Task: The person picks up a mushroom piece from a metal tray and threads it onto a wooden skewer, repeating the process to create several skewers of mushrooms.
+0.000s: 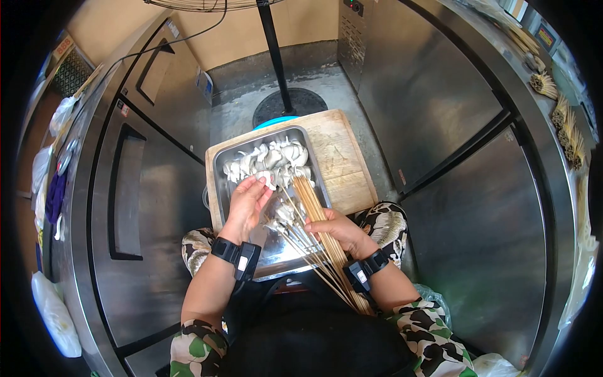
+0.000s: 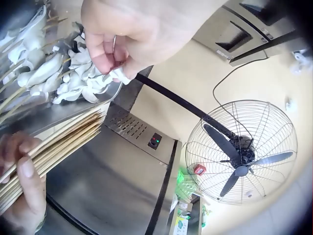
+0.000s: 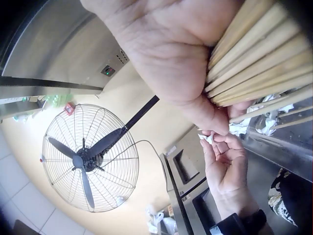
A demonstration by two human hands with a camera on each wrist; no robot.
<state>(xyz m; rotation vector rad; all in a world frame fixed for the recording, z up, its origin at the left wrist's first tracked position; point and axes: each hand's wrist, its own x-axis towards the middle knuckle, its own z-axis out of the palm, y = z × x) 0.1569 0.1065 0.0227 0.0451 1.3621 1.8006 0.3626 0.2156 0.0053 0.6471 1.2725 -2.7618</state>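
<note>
My left hand (image 1: 246, 206) pinches a curled white food piece (image 1: 269, 180) between thumb and fingertips, over the metal tray (image 1: 217, 173). A thick bundle of bamboo skewers (image 1: 309, 198) is gripped in my right hand (image 1: 339, 230), with the tips pointing away from me; the right wrist view shows the thumb pressed along the skewers (image 3: 264, 54). White, curled pieces (image 1: 267, 157) are heaped at the tray's far end. Several skewers (image 1: 300, 235) with white pieces at their far ends lean over the near part of the tray, beside the bundle.
Under the tray is a wooden board (image 1: 342, 151), its right part showing. Steel cabinets stand close on the left (image 1: 163, 207) and right (image 1: 465, 213). Ahead rises a fan pole (image 1: 274, 56) on a round base; its caged fan (image 2: 239, 152) shows in the wrist views.
</note>
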